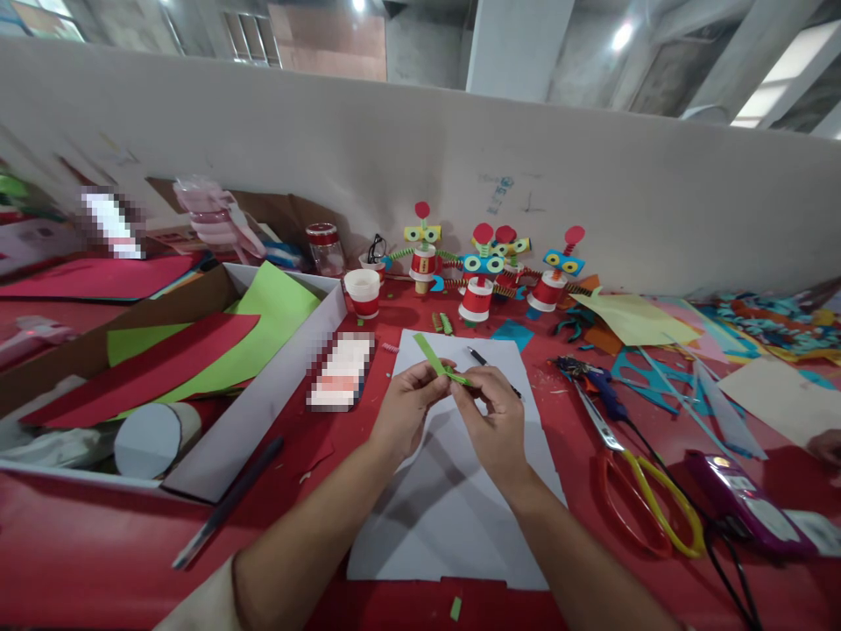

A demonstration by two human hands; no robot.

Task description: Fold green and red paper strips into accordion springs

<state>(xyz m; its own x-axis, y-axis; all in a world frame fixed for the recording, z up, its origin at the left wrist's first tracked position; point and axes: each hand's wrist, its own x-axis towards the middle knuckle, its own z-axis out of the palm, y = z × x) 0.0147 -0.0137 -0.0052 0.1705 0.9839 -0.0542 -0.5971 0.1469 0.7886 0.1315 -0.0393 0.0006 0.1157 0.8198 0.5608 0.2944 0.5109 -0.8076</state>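
Both hands meet above the white sheet on the red table, lifted off the surface, probably so the fingers can work freely. The left hand and right hand each pinch a green paper strip between thumb and fingertips, fingers closed on it. The strip's long axis slants: its free end points up and to the left, away from the person, and its lower end sits at the right fingertips. A pen lies on the sheet just beyond the hands. Scissors and a glue gun lie to the right, within reach. Paper-cup figures stand along the wall.
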